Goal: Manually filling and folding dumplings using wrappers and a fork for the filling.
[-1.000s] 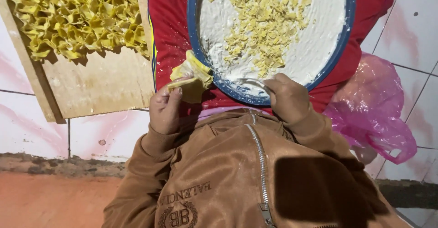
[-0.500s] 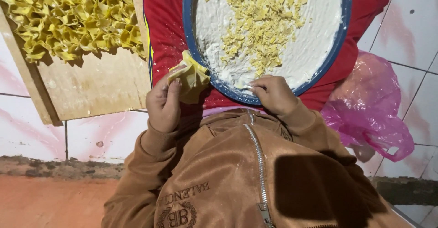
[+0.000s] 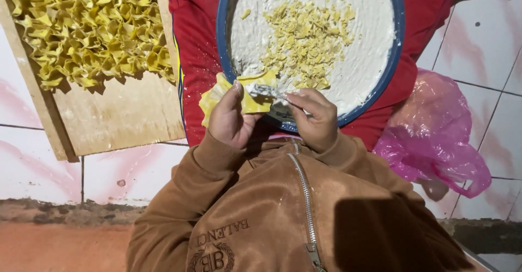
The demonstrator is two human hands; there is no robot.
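On the person's lap, over red cloth (image 3: 196, 43): one round blue-rimmed basin (image 3: 396, 60), its inside coated with pale filling (image 3: 370, 43) and strewn with small yellow scraps (image 3: 307, 38).

Left hand (image 3: 231, 122): closed around a small stack of yellow wrappers (image 3: 253, 95), held at the near rim of the basin, top sheet facing up.

Right hand (image 3: 315, 119): fingers pinched on a thin utensil (image 3: 266, 91), whose tip bears a dab of filling and touches the top wrapper. The two hands sit close together, nearly meeting over the wrapper.

To the left, on the tiled floor (image 3: 32, 152): a wooden board (image 3: 119, 119) carrying a dense heap of folded yellow dumplings (image 3: 81, 27). They cover the far part; the near part is bare wood.

To the right: a crumpled pink plastic bag (image 3: 435, 136), lying beside the brown sleeve.

State of work, as judged: well advanced. Many pieces are folded and laid out, yet much filling remains in the basin and several wrappers are in hand. The present wrapper is being filled and is not yet folded.
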